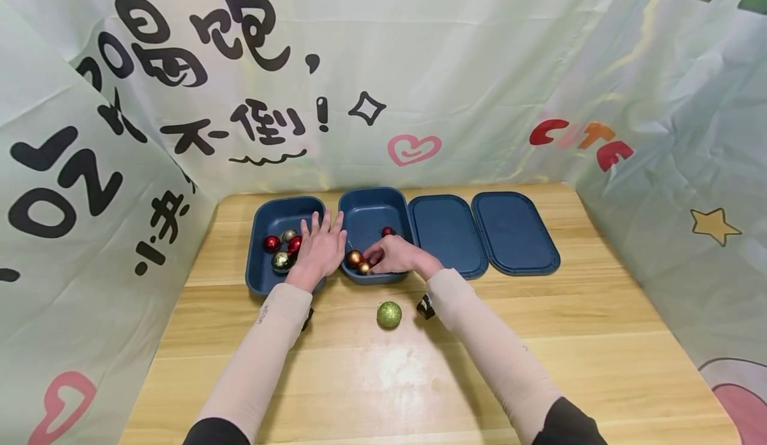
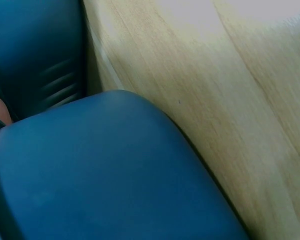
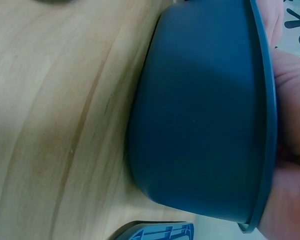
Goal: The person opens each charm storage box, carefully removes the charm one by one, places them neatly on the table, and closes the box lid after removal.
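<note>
In the head view my left hand (image 1: 320,250) lies with fingers spread over the right rim of the left blue box (image 1: 256,258). Inside that box sit red baubles (image 1: 271,243), a shiny gold bauble (image 1: 281,262) and a smaller glittery one (image 1: 289,235). My right hand (image 1: 398,256) reaches over the front rim of the second blue box (image 1: 374,215), fingertips and thumb pinching a small gold bauble (image 1: 363,268). A copper-coloured bauble (image 1: 354,258) touches it, and a dark red bauble (image 1: 388,231) lies farther back. The right wrist view shows this box's outer wall (image 3: 200,110).
A glittery green bauble (image 1: 389,314) rests on the wooden table (image 1: 383,378) in front of the boxes. Two flat blue lids (image 1: 449,235) lie side by side to the right. A printed cloth (image 1: 479,65) hangs behind the table and along its sides.
</note>
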